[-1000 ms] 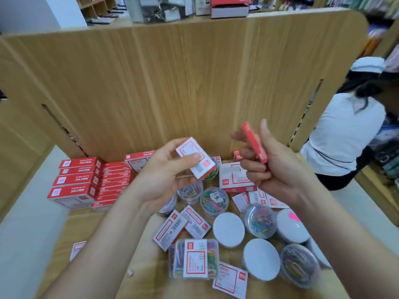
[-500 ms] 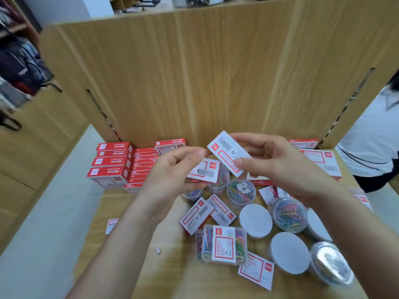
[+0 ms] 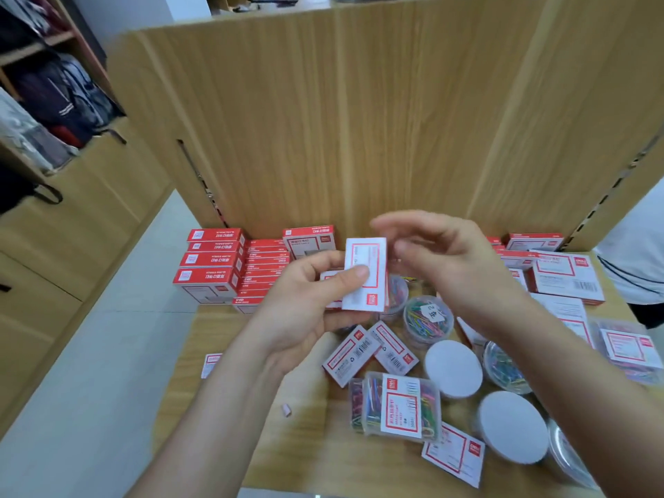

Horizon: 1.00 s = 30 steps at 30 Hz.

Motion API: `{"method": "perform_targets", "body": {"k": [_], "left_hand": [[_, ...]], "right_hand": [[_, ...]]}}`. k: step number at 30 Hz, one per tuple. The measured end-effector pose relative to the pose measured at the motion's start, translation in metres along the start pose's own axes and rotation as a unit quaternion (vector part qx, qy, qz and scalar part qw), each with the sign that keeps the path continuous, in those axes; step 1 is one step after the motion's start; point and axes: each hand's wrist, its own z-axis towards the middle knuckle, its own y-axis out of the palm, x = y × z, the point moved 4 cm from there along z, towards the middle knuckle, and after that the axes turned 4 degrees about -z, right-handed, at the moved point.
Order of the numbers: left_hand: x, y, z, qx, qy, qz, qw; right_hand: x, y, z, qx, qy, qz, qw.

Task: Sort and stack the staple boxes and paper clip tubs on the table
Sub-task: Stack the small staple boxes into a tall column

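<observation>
My left hand (image 3: 298, 310) holds small white-and-red staple boxes (image 3: 364, 278) stacked together above the table, thumb pressed on the top one. My right hand (image 3: 452, 267) hovers just right of that stack with loosely bent fingers and holds nothing. Below lie two more small staple boxes (image 3: 350, 355) side by side. A clear rectangular tub of coloured paper clips (image 3: 399, 407) lies nearer me. Round tubs with white lids (image 3: 453, 368) and an open-topped tub of clips (image 3: 427, 318) stand to the right. Stacked red staple boxes (image 3: 212, 267) line the back left.
The wooden table (image 3: 251, 443) is fenced at the back by tall wooden panels (image 3: 359, 120). Larger staple boxes (image 3: 564, 278) sit at the back right. A lone small box (image 3: 212, 364) lies at the table's left edge, another (image 3: 452, 452) near the front. A person in white (image 3: 632, 253) is at the right.
My right hand brought its staple box onto the one in my left hand and let go. My left hand now holds the stacked boxes. The view swung left.
</observation>
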Motion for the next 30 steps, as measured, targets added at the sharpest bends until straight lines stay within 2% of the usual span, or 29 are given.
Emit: {"method": "perform_targets", "body": {"k": [2, 5, 8, 11, 15, 18, 20, 26, 30], "left_hand": [[-0.002, -0.004, 0.0, 0.028, 0.018, -0.018, 0.999], [-0.004, -0.01, -0.001, 0.047, 0.033, -0.013, 0.998], [-0.004, -0.019, -0.004, 0.079, 0.045, 0.037, 0.995], [-0.001, -0.032, -0.008, 0.112, 0.088, 0.081, 0.987], [-0.001, -0.061, -0.021, 0.154, 0.1, 0.03, 0.982], [-0.004, -0.082, -0.039, 0.144, 0.082, 0.043, 0.985], [-0.01, -0.093, -0.05, 0.144, 0.053, 0.079, 0.985], [-0.02, -0.117, -0.061, 0.17, 0.056, 0.176, 0.968], [-0.023, -0.134, -0.055, 0.184, 0.082, 0.306, 0.931]], "right_hand": [[0.007, 0.003, -0.001, -0.035, 0.12, 0.092, 0.988], [0.01, 0.018, -0.005, -0.145, 0.143, 0.034, 0.978], [0.016, 0.024, 0.002, -0.11, 0.141, -0.002, 0.984], [0.03, 0.027, 0.006, -0.087, 0.186, 0.028, 0.978], [0.038, 0.042, 0.007, -0.104, 0.22, 0.058, 0.968], [0.036, 0.057, 0.014, -0.133, 0.18, -0.088, 0.971], [0.031, 0.07, 0.02, -0.155, 0.145, -0.201, 0.956], [0.039, 0.111, 0.036, -0.187, 0.127, -0.277, 0.934], [0.053, 0.132, 0.042, -0.168, 0.091, -0.362, 0.912]]}}
